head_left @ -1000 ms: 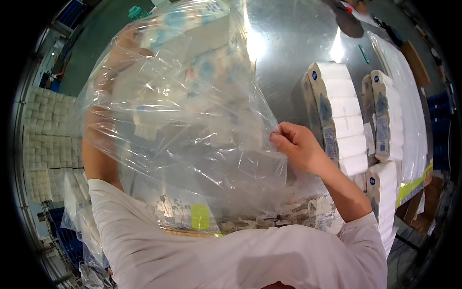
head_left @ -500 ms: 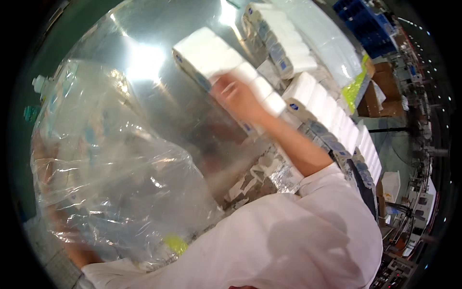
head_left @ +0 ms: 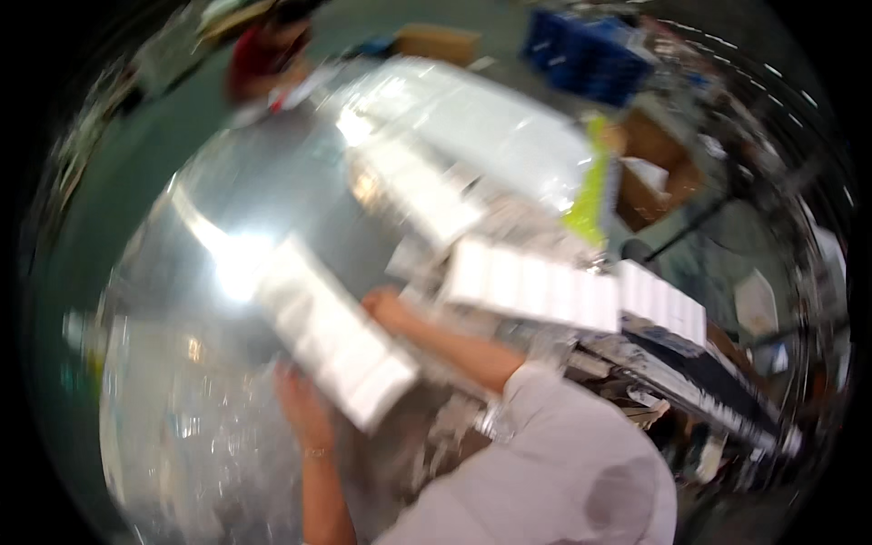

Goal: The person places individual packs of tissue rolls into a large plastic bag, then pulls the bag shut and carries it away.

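Observation:
A row of white, soft-looking packs (head_left: 331,331), similar to tissue packs, lies slantwise on the shiny metal table (head_left: 300,182). My left hand (head_left: 302,404) is at the row's near left side, its fingers up against the packs. On the opposite side, my right hand (head_left: 389,312) is close against the row's right edge. Motion smears both hands, so how far the fingers are bent is unclear. Left of my left hand spreads a clear plastic bag (head_left: 182,436), crumpled and glossy.
More white pack rows stand on the right: one farther off (head_left: 418,186), one nearer (head_left: 531,286) and one at the outer end (head_left: 663,304). Beyond them lies a plastic-film stack (head_left: 490,127). A cardboard box (head_left: 649,173), blue crates (head_left: 590,59) and another person (head_left: 263,64) are farther away.
My left hand has come from the plastic bag to the left side of the pack row. My right hand has gone from atop the row to its right side. The view has swung.

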Demonstrator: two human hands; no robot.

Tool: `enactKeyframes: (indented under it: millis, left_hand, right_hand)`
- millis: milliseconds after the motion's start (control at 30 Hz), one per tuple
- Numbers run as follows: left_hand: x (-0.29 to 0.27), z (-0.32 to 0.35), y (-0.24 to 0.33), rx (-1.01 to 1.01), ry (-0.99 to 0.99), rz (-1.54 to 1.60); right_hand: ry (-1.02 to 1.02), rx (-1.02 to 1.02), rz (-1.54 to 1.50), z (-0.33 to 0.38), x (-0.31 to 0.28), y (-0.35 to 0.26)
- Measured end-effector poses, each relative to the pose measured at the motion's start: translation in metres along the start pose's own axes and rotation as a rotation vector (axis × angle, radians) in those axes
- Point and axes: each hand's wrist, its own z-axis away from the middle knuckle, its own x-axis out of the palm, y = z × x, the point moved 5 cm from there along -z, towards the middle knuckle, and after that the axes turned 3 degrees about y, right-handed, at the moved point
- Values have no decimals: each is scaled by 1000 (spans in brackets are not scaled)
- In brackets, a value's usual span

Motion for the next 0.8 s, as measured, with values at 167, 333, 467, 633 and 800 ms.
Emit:
enactKeyframes:
  millis: [167, 333, 467, 633, 800]
  left_hand:
    - [54, -32, -91, -307, 59, 1199]
    - [45, 6, 2, -421, -276, 1215]
    - [20, 31, 37, -545, -360, 1120]
    - [-24, 45, 114, -278, -370, 876]
    - [-39, 113, 137, 295, -178, 477]
  right_hand:
    - [171, 364, -470, 23, -20, -68]
    - [-488, 777, -1505, 66, -50, -136]
    - [-531, 762, -1606, 75, -84, -152]
    - [-199, 780, -1265, 91, -170, -201]
    - [-116, 559, -1304, 111, -210, -210]
